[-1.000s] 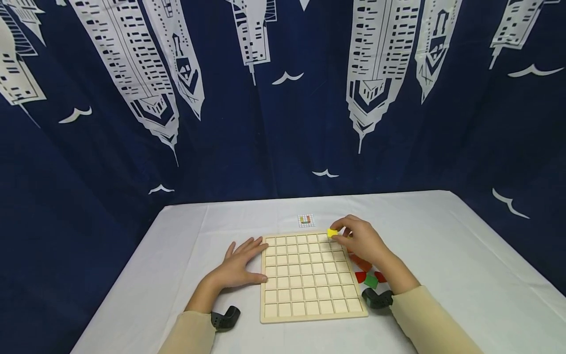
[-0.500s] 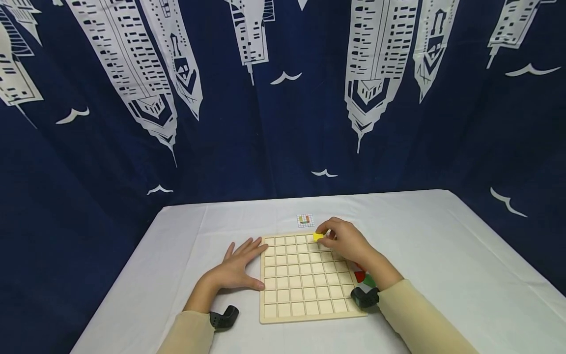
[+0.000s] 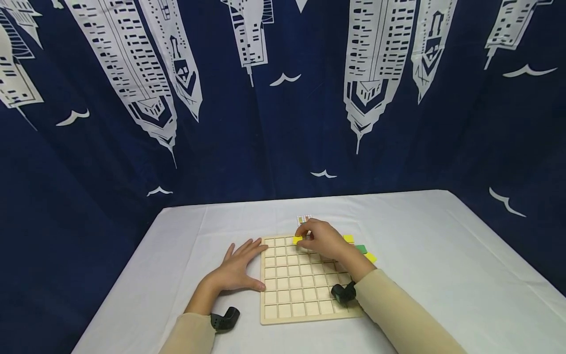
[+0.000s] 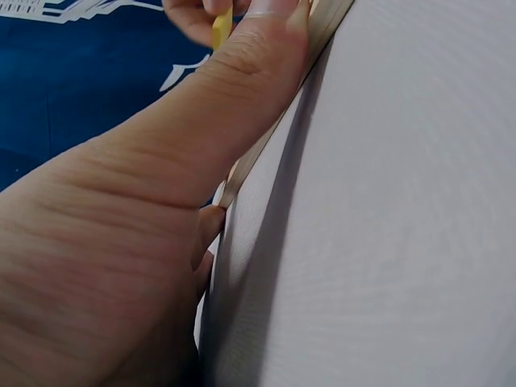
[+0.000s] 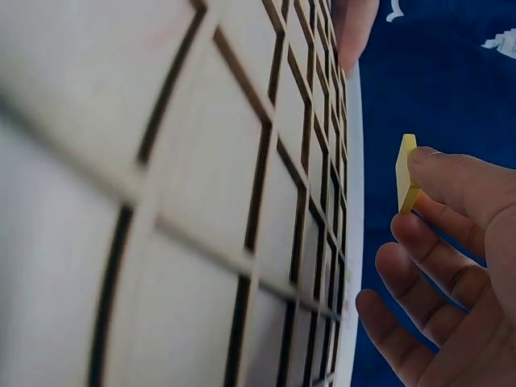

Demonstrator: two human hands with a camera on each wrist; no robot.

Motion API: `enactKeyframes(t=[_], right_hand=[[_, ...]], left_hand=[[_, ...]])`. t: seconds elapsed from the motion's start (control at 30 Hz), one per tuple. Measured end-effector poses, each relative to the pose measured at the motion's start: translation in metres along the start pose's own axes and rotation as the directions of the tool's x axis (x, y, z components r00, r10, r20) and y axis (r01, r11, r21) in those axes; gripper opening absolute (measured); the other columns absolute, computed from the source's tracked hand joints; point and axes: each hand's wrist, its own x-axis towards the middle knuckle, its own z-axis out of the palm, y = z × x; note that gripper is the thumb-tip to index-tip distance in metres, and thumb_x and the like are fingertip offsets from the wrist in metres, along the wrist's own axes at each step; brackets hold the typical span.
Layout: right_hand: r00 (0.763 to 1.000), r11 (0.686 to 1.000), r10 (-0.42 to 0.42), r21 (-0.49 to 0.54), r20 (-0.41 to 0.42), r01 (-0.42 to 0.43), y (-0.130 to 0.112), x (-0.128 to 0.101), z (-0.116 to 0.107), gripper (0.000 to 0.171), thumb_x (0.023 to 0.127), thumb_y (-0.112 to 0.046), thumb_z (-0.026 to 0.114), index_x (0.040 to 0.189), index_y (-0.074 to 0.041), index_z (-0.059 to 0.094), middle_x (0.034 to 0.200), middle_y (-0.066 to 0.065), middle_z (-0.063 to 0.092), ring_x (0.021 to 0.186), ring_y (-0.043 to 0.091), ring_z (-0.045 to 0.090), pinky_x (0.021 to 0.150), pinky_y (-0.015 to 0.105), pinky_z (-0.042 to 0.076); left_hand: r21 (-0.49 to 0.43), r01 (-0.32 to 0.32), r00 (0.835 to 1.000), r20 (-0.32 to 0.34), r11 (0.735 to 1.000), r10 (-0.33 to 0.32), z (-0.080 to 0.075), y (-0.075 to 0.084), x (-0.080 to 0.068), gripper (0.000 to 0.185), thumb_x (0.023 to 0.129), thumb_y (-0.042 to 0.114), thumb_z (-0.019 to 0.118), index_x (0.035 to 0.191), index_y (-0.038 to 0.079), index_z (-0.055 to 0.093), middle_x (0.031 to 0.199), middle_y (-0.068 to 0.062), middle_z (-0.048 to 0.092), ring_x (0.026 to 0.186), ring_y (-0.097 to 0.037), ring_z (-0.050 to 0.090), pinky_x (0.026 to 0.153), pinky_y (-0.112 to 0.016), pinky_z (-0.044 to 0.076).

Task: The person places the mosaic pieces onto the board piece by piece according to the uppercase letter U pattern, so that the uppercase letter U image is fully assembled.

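Note:
A pale wooden grid board (image 3: pixel 294 297) lies on the white table. My right hand (image 3: pixel 325 239) pinches a small yellow square tile (image 3: pixel 297 240) between thumb and fingers, over the far rows of the board. In the right wrist view the yellow tile (image 5: pixel 406 173) stands on edge in the grip, apart from the grid surface (image 5: pixel 201 161). My left hand (image 3: pixel 236 268) rests at the board's left edge, fingers spread, with thumb and index fingertip on the rim. Up close in the left wrist view, the left thumb (image 4: pixel 242 81) lies along the board's side (image 4: pixel 322 24).
A small printed grid card (image 3: pixel 302 218) lies behind the board, partly covered by the right hand. Right of the board are yellow tiles (image 3: pixel 370 257) and a green tile (image 3: pixel 361 249), with the right forearm over that area. A navy patterned cloth (image 3: pixel 265 128) hangs behind the table.
My right hand has moved left across the board's far side, carrying the yellow tile. Its forearm now uncovers yellow and green tiles, and hides the red ones. The left hand stays nearly still.

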Motion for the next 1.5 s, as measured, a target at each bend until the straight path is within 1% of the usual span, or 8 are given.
enactKeyframes(t=[0.07,0.13,0.23,0.37,0.4,0.7,1.07,1.5], right_hand=[[1.000,1.000,0.004,0.021,0.009,-0.005,-0.002,0.004,0.003,0.021,0.084,-0.020,0.073,0.104,-0.014,0.069,0.098,0.001,0.064,0.068,0.006,0.052,0.093,0.036,0.052],[1.000,0.999,0.001,0.046,0.014,-0.001,-0.005,0.007,0.005,0.022,0.084,-0.018,0.074,0.105,-0.013,0.069,0.096,0.003,0.064,0.067,0.007,0.055,0.109,0.042,0.043],[1.000,0.998,-0.007,0.061,0.019,0.006,-0.008,0.012,0.010,0.022,0.083,-0.017,0.075,0.104,-0.012,0.069,0.093,0.003,0.064,0.069,0.009,0.057,0.104,0.040,0.046],[1.000,1.000,0.009,0.025,0.018,-0.009,-0.012,0.017,0.017,0.020,0.081,-0.018,0.076,0.100,-0.014,0.070,0.089,-0.001,0.064,0.072,0.009,0.055,0.073,0.028,0.052],[1.000,1.000,0.018,0.018,0.019,-0.018,-0.013,0.018,0.019,0.020,0.081,-0.018,0.077,0.099,-0.014,0.070,0.089,-0.002,0.064,0.073,0.009,0.055,0.072,0.027,0.051],[0.996,0.997,0.080,-0.025,0.051,-0.079,-0.018,0.021,0.029,0.019,0.078,-0.020,0.079,0.095,-0.016,0.070,0.086,-0.004,0.065,0.077,0.009,0.056,0.074,0.028,0.050],[0.994,0.993,0.087,-0.090,0.065,-0.081,-0.021,0.024,0.034,0.016,0.077,-0.020,0.080,0.090,-0.018,0.071,0.080,-0.007,0.062,0.072,0.008,0.054,0.070,0.027,0.047],[0.994,0.994,0.096,-0.055,0.052,-0.093,-0.025,0.022,0.039,0.015,0.077,-0.019,0.080,0.089,-0.017,0.072,0.075,-0.008,0.061,0.069,0.008,0.053,0.066,0.026,0.046]], left_hand=[[-0.002,-0.002,1.000,-0.002,1.000,0.002,0.000,0.001,0.000,0.108,0.055,0.063,0.081,0.147,0.029,0.037,0.161,-0.002,0.022,0.151,-0.030,0.013,0.117,-0.064,-0.005],[-0.003,0.000,1.000,-0.002,1.000,0.000,0.000,0.001,0.000,0.108,0.055,0.064,0.081,0.147,0.029,0.037,0.161,-0.002,0.022,0.151,-0.030,0.013,0.117,-0.064,-0.005],[0.002,0.000,1.000,-0.003,1.000,0.000,0.000,0.001,0.001,0.108,0.055,0.065,0.081,0.147,0.029,0.036,0.161,-0.002,0.021,0.151,-0.030,0.012,0.117,-0.064,-0.005],[0.010,-0.003,1.000,-0.008,1.000,0.004,0.000,0.002,0.001,0.108,0.056,0.065,0.080,0.147,0.030,0.036,0.161,-0.002,0.022,0.151,-0.030,0.013,0.117,-0.064,-0.004],[0.012,-0.004,1.000,-0.008,1.000,0.004,0.001,0.002,0.001,0.107,0.056,0.065,0.080,0.147,0.030,0.037,0.161,-0.002,0.022,0.151,-0.030,0.013,0.117,-0.064,-0.004],[0.005,-0.013,1.000,-0.007,1.000,0.013,0.001,0.003,0.000,0.106,0.057,0.064,0.081,0.147,0.029,0.037,0.161,-0.003,0.023,0.150,-0.030,0.014,0.116,-0.065,-0.003],[0.011,-0.012,1.000,-0.001,1.000,0.012,0.000,0.003,0.001,0.107,0.058,0.065,0.080,0.148,0.028,0.035,0.161,-0.001,0.021,0.151,-0.029,0.012,0.117,-0.064,-0.004],[0.010,-0.007,1.000,0.005,1.000,0.007,0.000,0.001,0.000,0.106,0.059,0.064,0.080,0.148,0.029,0.035,0.162,-0.002,0.021,0.151,-0.029,0.012,0.117,-0.064,-0.005]])
